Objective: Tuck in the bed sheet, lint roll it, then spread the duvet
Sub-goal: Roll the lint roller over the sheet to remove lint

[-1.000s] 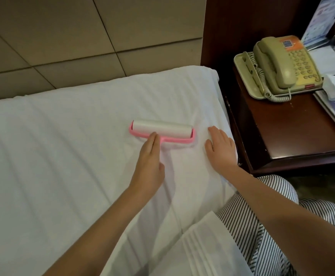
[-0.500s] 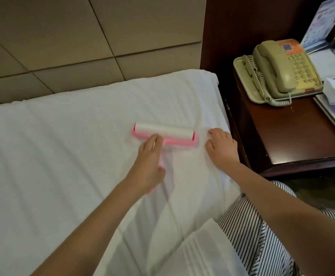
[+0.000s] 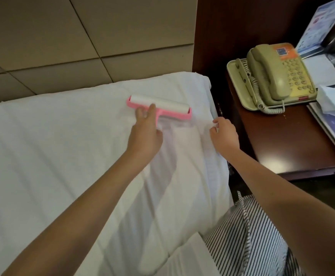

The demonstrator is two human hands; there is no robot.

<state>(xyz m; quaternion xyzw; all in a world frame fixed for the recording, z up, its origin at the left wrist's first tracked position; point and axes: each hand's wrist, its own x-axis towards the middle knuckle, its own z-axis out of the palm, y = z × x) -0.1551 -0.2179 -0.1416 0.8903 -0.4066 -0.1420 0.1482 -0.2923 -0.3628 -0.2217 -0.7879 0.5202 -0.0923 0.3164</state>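
Contact with the white bed sheet (image 3: 63, 156) is made by the lint roller (image 3: 160, 106), whose white roll is set in a pink frame and lies across the sheet near the bed's far right corner, close to the padded wall panels (image 3: 83, 36). The roller's pink handle is gripped by the left hand (image 3: 144, 136): the thumb is wrapped round the handle, while two fingers (image 3: 151, 110) are stretched forward onto the frame. The right hand (image 3: 225, 136) is placed at the bed's right edge, just beside the roller but apart from it, with its fingers (image 3: 217, 121) curled down toward the sheet. Whether a fold of sheet is pinched there cannot be told. Soft creases are seen running across the sheet below both hands.

A folded white fabric (image 3: 182, 255) is laid at the near edge of the bed, next to a striped garment (image 3: 252, 236) worn by the person. To the right of the bed, a dark wooden counter (image 3: 282, 140) is set, on which a beige corded telephone (image 3: 272, 76) is placed, with printed papers (image 3: 318, 22) and a crumpled tissue (image 3: 334, 100) beside it.
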